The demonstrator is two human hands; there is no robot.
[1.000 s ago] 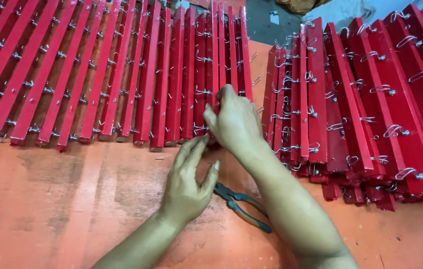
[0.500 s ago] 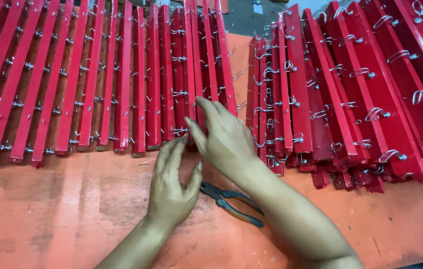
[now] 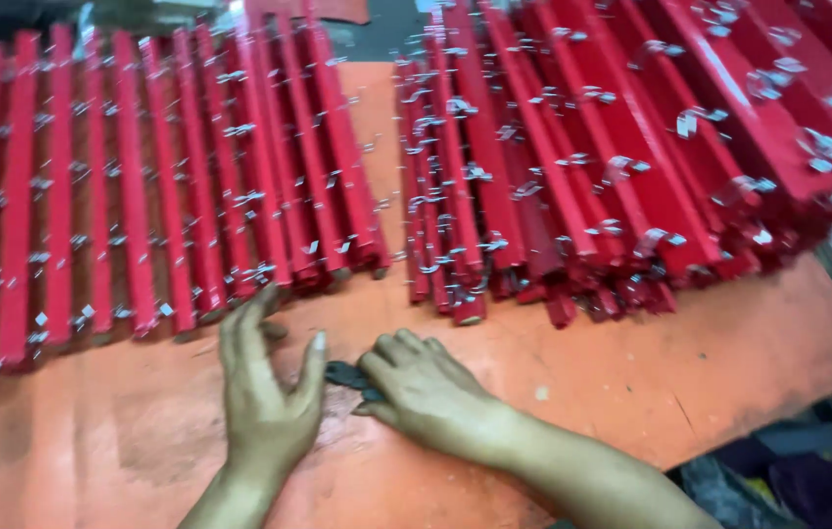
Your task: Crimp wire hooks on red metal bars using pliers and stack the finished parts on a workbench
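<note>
On the orange tabletop (image 3: 690,382), near its front edge, both hands lie low and close together. Right hand (image 3: 426,387) curled knuckles-up over dark pliers (image 3: 345,374), fingers bent down onto them; whether closed firmly around the handles cannot be told, since the palm hides most of the tool. Left hand (image 3: 264,392) open and flat, fingers spread and pointing away from the body, thumb side just beside the exposed dark tip of the pliers.

Pliers: probably stiff metal, fairly weighty for their size, not fragile; coated handles likely give a sure hold, so best taken around the two handles under the palm rather than by the nose. Long axis seemingly running left to right across the tabletop, the visible end pointing toward the left hand; the rest covered, so exact heading uncertain.

Beyond the fingertips, a row of red bars (image 3: 171,196) laid side by side, long axes running away from the body, near ends just past the left fingers. To the right, a looser heap of red bars (image 3: 572,167), stacked and fanned, ends toward the front. Small bright metal clips (image 3: 621,168) fixed along the bars, likely sharp-edged and snaggy. Bars probably rigid and light singly. A bare orange strip between row and heap.
</note>
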